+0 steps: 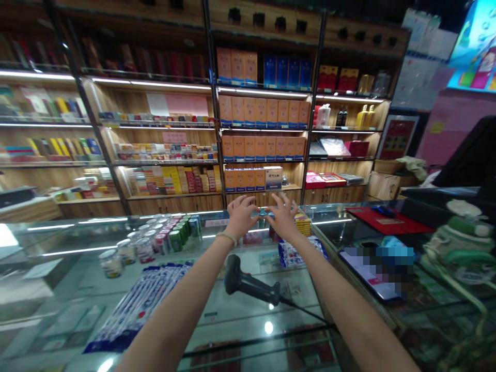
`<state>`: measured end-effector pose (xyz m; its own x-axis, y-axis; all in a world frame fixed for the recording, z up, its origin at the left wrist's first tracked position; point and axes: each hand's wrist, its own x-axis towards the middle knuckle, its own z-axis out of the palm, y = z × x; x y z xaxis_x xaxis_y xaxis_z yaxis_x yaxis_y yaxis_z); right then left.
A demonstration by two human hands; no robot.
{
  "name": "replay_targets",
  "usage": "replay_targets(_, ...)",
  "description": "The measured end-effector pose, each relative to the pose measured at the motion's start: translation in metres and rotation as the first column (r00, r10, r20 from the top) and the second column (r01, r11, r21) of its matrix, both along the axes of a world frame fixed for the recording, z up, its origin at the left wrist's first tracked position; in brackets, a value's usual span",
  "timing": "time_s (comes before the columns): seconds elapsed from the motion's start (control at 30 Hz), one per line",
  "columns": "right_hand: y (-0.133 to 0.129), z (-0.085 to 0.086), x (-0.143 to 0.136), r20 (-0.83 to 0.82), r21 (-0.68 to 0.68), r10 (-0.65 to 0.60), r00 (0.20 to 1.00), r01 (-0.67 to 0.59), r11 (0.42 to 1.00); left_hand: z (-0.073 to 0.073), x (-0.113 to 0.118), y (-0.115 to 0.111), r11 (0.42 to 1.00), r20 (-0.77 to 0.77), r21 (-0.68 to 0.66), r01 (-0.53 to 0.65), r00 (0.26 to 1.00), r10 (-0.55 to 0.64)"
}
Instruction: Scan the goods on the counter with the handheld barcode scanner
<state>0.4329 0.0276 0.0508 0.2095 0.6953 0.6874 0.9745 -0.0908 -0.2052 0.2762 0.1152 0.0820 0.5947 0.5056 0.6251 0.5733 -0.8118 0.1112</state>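
Both arms stretch forward over the glass counter [248, 315]. My left hand [242, 215], with a pale bracelet at the wrist, and my right hand [283, 216] meet near the counter's far side. Between their fingertips is a small blue item [264, 213], too small to name; thumbs and forefingers close on it from both sides. Beside my right hand sits a stack of yellow packs [303, 225]. Blue-and-white packets [289, 253] lie partly under my right forearm. A black barcode scanner [251, 285] rests on the glass between my forearms, its cable running right.
Long blue-and-white packets [143, 299] lie to the left. Behind them stand rows of small jars [111, 262] and green cans [176, 239]. At right are a tablet-like device [360, 274], a red mat [387, 221] and a green bottle [465, 253]. Stocked shelves [265, 132] line the wall.
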Motion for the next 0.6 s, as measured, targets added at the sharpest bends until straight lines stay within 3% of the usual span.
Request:
replay_targets(0.33,-0.014,0.000,-0.055,0.009,0.008,0.039,0.999,-0.039,0.999,-0.014,-0.060,-0.015,1.000,0.080,-0.017,0.008,0.997,-0.006)
replay_targets(0.6,-0.010,-0.014,-0.080,0.001,0.017,0.054,0.999,-0.054,0.998,-0.036,-0.084,-0.010,0.999,0.113,-0.040,0.002,0.994,0.002)
